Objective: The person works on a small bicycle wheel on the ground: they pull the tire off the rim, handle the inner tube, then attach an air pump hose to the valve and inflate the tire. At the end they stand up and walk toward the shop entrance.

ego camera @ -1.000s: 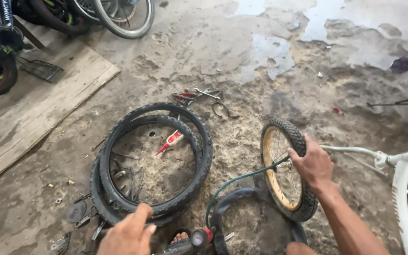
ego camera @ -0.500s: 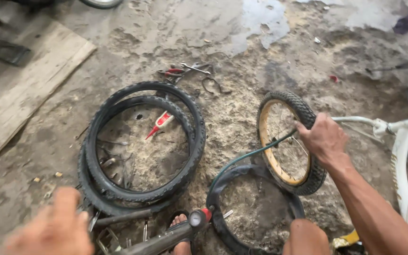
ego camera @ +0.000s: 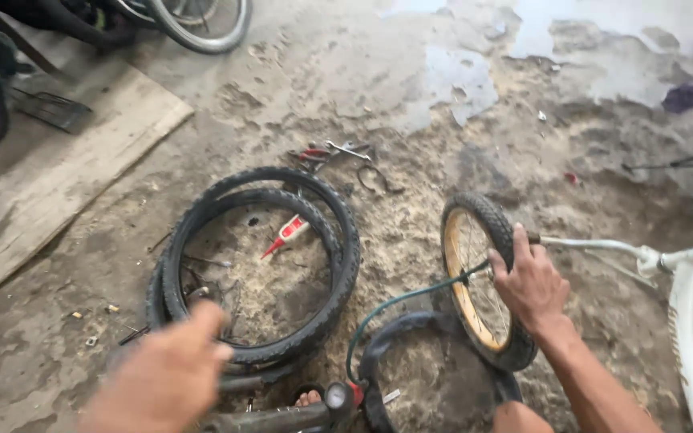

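Fingers of the right hand (ego camera: 529,282) curl over the tread of a small wheel (ego camera: 481,277) with a yellowish rim, holding it upright on the dirty concrete floor (ego camera: 411,96), while the left hand (ego camera: 162,377) hangs blurred near the bottom edge of the floor, its fingers loosely bent and apart, gripping nothing that can be made out. Going by size, a wooden board (ego camera: 58,172) lies along the left edge of the floor, and a white bike frame (ego camera: 687,297) stands at the right edge, joined to the held wheel. Two black tires (ego camera: 266,265) lie stacked flat left of the wheel, with another black tire (ego camera: 411,337) flat just below it. A green hose (ego camera: 395,305) runs from the wheel's rim down to a pump (ego camera: 282,417) with a round gauge beside the left hand. A small red-and-white tube (ego camera: 286,234) lies inside the stacked tires, and a few hand tools (ego camera: 334,152) lie just beyond them.
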